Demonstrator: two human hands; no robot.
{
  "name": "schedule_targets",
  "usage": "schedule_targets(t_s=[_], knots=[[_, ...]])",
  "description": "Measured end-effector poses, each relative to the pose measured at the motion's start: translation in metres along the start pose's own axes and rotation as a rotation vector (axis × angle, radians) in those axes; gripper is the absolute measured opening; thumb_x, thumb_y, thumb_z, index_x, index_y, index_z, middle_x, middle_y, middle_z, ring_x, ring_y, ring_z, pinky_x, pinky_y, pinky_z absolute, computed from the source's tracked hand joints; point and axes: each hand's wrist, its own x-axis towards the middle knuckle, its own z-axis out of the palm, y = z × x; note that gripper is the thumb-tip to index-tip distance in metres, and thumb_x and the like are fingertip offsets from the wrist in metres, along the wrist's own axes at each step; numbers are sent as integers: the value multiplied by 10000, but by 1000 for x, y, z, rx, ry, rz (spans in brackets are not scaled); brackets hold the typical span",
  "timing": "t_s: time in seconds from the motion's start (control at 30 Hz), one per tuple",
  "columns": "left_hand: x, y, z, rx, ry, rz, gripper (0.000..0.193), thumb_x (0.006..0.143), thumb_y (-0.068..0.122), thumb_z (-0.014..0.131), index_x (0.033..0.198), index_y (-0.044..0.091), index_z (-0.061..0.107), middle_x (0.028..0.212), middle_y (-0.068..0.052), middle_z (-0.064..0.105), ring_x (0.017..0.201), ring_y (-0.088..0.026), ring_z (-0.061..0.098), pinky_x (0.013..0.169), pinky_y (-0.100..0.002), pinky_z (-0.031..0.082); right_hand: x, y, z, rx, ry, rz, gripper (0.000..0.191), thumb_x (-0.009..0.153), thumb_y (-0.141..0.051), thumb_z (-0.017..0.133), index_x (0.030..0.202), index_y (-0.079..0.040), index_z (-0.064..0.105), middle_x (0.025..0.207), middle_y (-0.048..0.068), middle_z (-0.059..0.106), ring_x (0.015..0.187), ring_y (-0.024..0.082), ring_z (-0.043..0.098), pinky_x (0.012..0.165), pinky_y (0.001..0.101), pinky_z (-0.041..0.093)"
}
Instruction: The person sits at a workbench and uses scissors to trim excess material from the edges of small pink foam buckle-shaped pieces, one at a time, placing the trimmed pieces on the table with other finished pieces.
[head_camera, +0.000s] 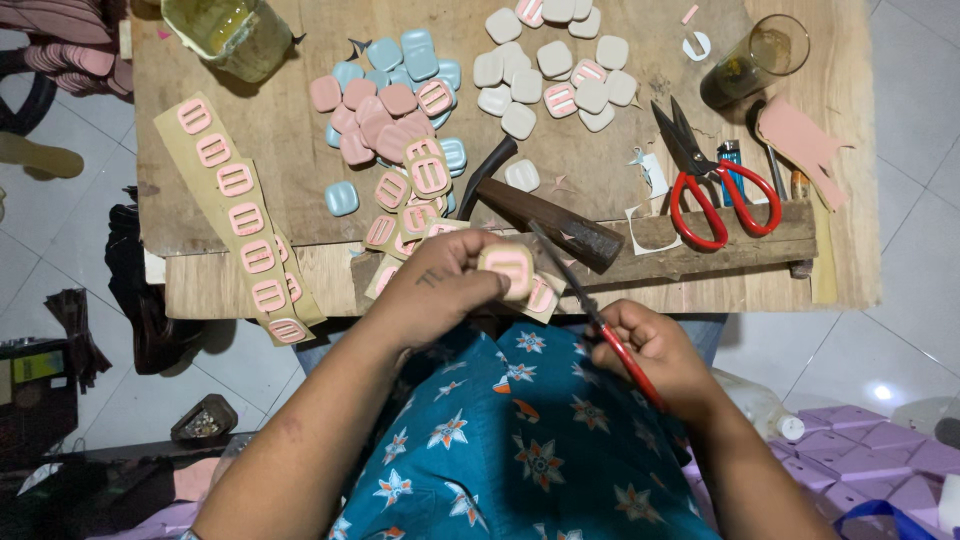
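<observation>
My left hand (445, 285) grips a small pink square buckle piece (508, 268) on tan backing, held up over my lap at the table's near edge. My right hand (655, 355) holds a thin red-handled brush (590, 310), its dark tip pointing up toward the held piece. More pink buckle pieces on tan backing (415, 200) lie piled on the wooden board just beyond my left hand. A long tan strip (235, 205) with several pink buckles hangs off the board's left side.
Piles of pink (370, 115), light blue (405, 55) and white (550, 65) square pads lie on the board. A hammer (550, 220), red-handled scissors (705, 185), a lighter (732, 165), a glass (755, 60) and a jar of yellowish liquid (230, 35) also rest there. Purple trays (860, 450) sit lower right.
</observation>
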Motion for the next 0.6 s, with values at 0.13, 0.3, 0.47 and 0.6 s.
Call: schedule_targets(t_s=[0.13,0.3,0.47,0.6], knots=[[11,-3,-19,-67,274,10,406,869,31,661,1264,-27,586,928,-81,727,752,-126,699,648,-269,580,2,6,1,27,93,85,268,869,-175,692,1093,-37,643,741,-1,614,551,76,494,496,243,387],[21,3,-53,246,748,198,520,915,94,697,1369,-9,464,995,-90,635,784,-91,638,568,-247,566,4,12,6,24,35,94,290,890,-176,692,1132,-28,635,751,12,616,579,81,518,511,240,409],[6,-12,-49,695,737,489,395,935,126,733,1275,-15,591,1153,-159,621,1033,-236,613,836,-410,569,9,15,7,51,-1,-18,307,886,-140,697,1160,-33,612,932,10,656,787,61,592,673,224,486],[-5,-15,-42,978,564,357,496,778,225,807,1216,50,654,1107,-129,687,1100,-369,570,928,-536,379,11,14,8,-3,2,3,294,904,-153,707,1166,-48,625,911,25,641,756,77,566,644,238,461]])
